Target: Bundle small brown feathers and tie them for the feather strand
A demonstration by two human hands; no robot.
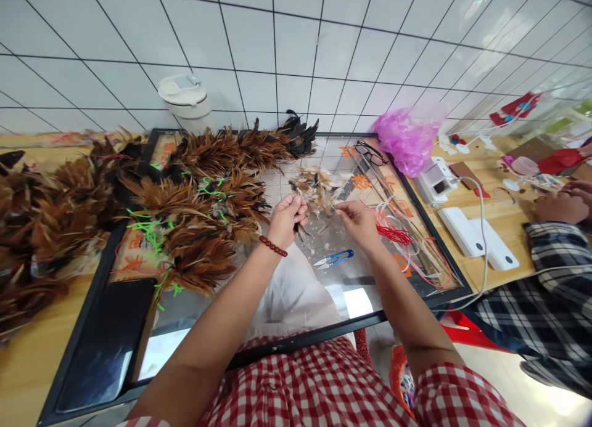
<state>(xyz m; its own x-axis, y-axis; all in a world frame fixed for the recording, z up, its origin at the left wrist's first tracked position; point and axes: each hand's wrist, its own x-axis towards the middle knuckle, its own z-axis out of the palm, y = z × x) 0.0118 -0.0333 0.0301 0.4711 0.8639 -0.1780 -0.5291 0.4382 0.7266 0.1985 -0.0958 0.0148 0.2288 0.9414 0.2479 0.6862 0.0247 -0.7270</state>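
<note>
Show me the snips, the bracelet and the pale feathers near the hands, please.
Snips [333,256]: head view, on the blue handle.
Bracelet [273,246]: head view, on the beads at its middle.
Pale feathers [317,184]: head view, near the middle of the small pile.

The curled fingers of the left hand hide most of the dark feathers they grip, and whatever the right hand may have between its fingertips is too small to tell. The brown feather bundles run out past the left edge — as do, on the right, a co-worker's plaid sleeve and hands, with small pieces nearby too blurred to name.
</note>
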